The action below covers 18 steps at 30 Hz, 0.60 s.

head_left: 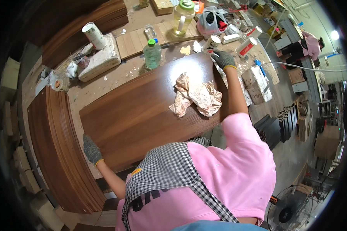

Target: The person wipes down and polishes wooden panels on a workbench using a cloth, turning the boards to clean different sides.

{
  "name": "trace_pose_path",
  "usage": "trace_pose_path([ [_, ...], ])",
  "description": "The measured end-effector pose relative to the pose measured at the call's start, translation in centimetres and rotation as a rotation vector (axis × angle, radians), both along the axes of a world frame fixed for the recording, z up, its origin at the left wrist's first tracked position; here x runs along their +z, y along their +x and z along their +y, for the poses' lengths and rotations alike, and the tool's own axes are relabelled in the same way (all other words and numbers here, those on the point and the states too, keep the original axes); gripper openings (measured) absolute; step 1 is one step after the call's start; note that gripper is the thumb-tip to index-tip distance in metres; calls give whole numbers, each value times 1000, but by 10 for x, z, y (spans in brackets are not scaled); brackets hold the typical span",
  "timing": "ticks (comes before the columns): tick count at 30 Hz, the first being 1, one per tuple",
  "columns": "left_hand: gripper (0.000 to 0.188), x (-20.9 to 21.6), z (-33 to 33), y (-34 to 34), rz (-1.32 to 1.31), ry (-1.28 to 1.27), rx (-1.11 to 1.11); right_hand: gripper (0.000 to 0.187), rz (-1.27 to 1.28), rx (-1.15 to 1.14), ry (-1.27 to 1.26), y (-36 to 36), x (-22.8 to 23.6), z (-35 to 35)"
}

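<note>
A dark brown wood-grain board (135, 111) lies in front of me on the workbench. My left hand (91, 150), in a grey glove with a yellow cuff, grips the board's left edge with its fingers close together. At the far right corner my right hand (224, 59), gloved alike, has its fingers bent round the board's edge. A pale, stained, crumpled cloth (196, 96) rests on the right part of the board, touched by neither hand. Light glares off the surface beyond the cloth.
Stacked brown boards (54, 150) stand at left. Behind are a green-capped bottle (152, 56), a lidded jug (183, 19), a paint-smeared cup (94, 35) on a white block (100, 61), and paper cups (246, 47). A fan (291, 210) stands lower right; another person (306, 46) works far right.
</note>
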<state>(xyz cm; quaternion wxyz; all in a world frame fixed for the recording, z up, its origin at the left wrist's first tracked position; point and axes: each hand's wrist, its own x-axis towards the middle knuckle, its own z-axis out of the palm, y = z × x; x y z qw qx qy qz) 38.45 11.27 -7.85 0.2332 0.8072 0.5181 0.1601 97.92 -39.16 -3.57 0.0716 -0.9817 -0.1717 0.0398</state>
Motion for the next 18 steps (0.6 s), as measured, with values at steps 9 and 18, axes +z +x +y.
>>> trace_pose_path([
  [9,54,13,-11,7,-55,-44,50,47,-160,792,225,-242,33,111],
  [18,53,-2,6,5,28,27,-60,46,-10,146,-213,1,2,23],
])
